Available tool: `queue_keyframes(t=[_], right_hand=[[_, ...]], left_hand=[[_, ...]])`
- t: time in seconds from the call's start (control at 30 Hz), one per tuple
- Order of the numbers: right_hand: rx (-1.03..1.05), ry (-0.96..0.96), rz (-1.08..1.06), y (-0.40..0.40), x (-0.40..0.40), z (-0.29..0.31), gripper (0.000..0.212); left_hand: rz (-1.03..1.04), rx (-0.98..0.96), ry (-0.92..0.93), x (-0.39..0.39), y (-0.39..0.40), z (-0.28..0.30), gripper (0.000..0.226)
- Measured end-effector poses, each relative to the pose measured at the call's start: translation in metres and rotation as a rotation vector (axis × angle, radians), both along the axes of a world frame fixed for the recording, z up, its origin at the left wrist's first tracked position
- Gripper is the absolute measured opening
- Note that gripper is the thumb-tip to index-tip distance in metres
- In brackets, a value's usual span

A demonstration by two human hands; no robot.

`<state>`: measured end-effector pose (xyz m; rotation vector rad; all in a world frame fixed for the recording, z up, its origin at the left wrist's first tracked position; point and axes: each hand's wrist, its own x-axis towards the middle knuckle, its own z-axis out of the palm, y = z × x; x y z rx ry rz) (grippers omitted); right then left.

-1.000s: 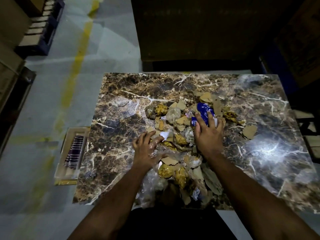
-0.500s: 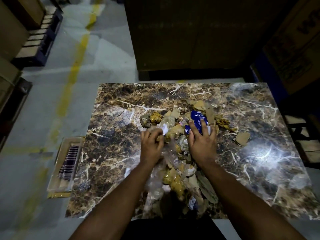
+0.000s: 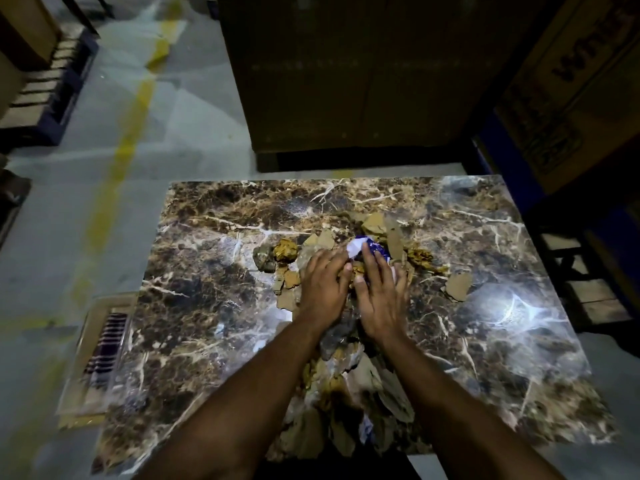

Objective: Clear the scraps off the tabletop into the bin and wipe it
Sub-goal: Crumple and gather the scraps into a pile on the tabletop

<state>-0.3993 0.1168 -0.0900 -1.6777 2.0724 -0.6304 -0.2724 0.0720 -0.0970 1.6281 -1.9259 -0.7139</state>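
A dark marbled tabletop (image 3: 207,306) carries a heap of scraps (image 3: 346,403): torn cardboard bits, yellow crumpled pieces and clear plastic, stretching from the middle to the near edge. A blue and white wrapper (image 3: 372,244) lies at the heap's far end. My left hand (image 3: 323,285) and my right hand (image 3: 379,294) lie side by side, palms down, pressed on the scraps just short of the wrapper. The fingers are spread over the pile; no closed grip shows. One cardboard piece (image 3: 458,286) lies apart to the right. No bin is in view.
A shallow tray with a striped cloth (image 3: 104,344) sits on the floor left of the table. Large cardboard boxes (image 3: 346,74) stand beyond the far edge and at the right. A pallet (image 3: 45,88) is far left. A yellow line (image 3: 117,157) crosses the floor.
Both hands have moved together toward the middle of the heap, and the left one has slid right and forward. The scraps are bunched tighter between them. The view has tilted upward.
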Motion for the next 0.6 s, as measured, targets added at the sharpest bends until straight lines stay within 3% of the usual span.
queue_keyframes(t=[0.07, 0.13, 0.27, 0.3, 0.43, 0.6], right_hand=[[0.069, 0.094, 0.032, 0.0, 0.0, 0.001, 0.067], [0.105, 0.122, 0.034, -0.002, 0.002, 0.002, 0.077], [0.204, 0.21, 0.06, -0.01, 0.006, 0.009, 0.095], [0.216, 0.226, 0.066, -0.009, 0.008, 0.01, 0.097], [0.218, 0.295, 0.097, -0.008, 0.012, 0.011, 0.101], [0.273, 0.396, 0.136, -0.014, 0.018, 0.011, 0.094]], left_hand=[[-0.052, 0.06, -0.015, 0.0, 0.001, 0.0, 0.058], [-0.073, 0.174, 0.112, 0.003, -0.001, 0.0, 0.066], [0.084, 0.621, 0.701, 0.008, -0.004, 0.034, 0.056], [0.089, 0.686, 0.767, 0.009, -0.005, 0.043, 0.056], [-0.011, 0.705, 0.791, 0.013, -0.012, 0.04, 0.064], [-0.045, 0.664, 0.655, 0.012, -0.011, 0.029, 0.083]])
